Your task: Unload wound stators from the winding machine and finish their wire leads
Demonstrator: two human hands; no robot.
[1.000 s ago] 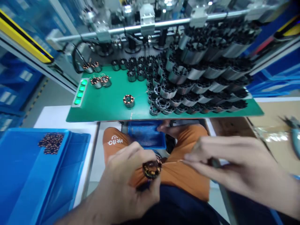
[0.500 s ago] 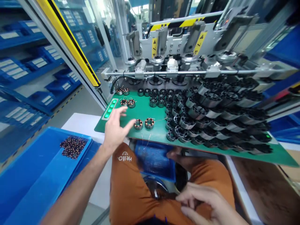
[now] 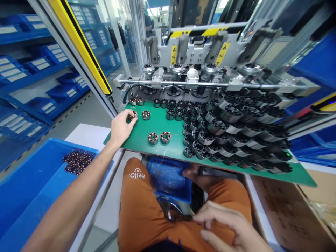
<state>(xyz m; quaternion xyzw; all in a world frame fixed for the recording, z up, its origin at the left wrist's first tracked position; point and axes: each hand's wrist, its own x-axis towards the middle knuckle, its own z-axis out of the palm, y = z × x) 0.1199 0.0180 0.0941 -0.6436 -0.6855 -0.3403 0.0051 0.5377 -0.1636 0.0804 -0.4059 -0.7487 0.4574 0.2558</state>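
Observation:
My left hand (image 3: 122, 127) is at the left end of the green work surface (image 3: 139, 134), with thumb and fingers closed around a copper-wound stator (image 3: 133, 115). Fingers partly cover it. Just right of it sits another wound stator (image 3: 146, 114) with loose wire ends. Nearer the front edge stand two more wound stators, a left one (image 3: 152, 138) and a right one (image 3: 165, 137). Over my lap, my right hand (image 3: 225, 224) has its fingers curled in; what they hold, if anything, is hidden.
Black unwound stator cores (image 3: 217, 126) are stacked on the right. Behind runs a machine with a metal rail (image 3: 175, 84). A blue bin (image 3: 52, 157) with wound stators (image 3: 78, 161) lies at left; another blue bin (image 3: 170, 178) is below the front edge, where thin wires (image 3: 162, 157) hang.
My left hand has moved left and back and closed on the left stator of the middle pair, which has shifted slightly left. My right hand stays curled over my lap. The camera view shifted slightly.

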